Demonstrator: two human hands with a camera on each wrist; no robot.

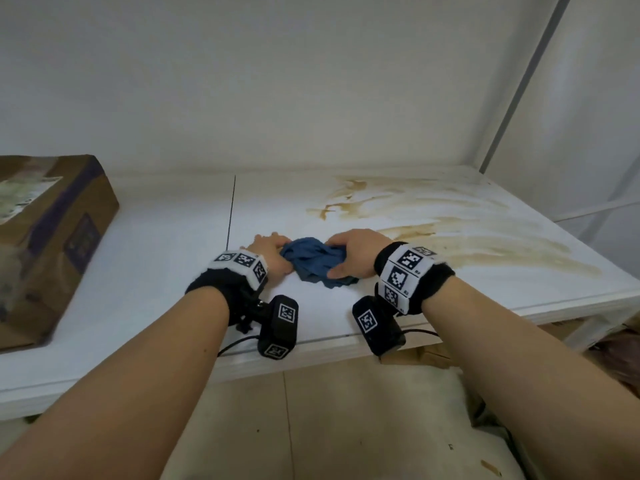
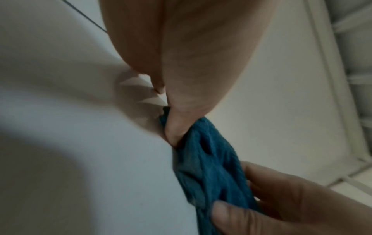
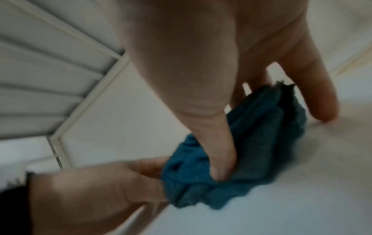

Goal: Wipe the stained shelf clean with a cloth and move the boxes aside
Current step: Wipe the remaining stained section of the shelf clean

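A bunched blue cloth (image 1: 313, 263) lies on the white shelf (image 1: 166, 244) near its front edge, at about 12 o'clock from the person, held from both sides: the left hand (image 1: 272, 252) pinches its left end between thumb and curled fingers, and the right hand (image 1: 353, 252) clasps its right end, thumb pressed into the folds. A brown cardboard box (image 1: 45, 244) sits at 9 o'clock, well apart from the cloth; its label and dark printed panel are too blurred to read. Brown stain streaks (image 1: 433, 216) spread from 1 to 3 o'clock, starting just beside the right hand and running toward the shelf's right edge. Bare white board lies between cloth and box, crossed by a thin seam (image 1: 231, 209).
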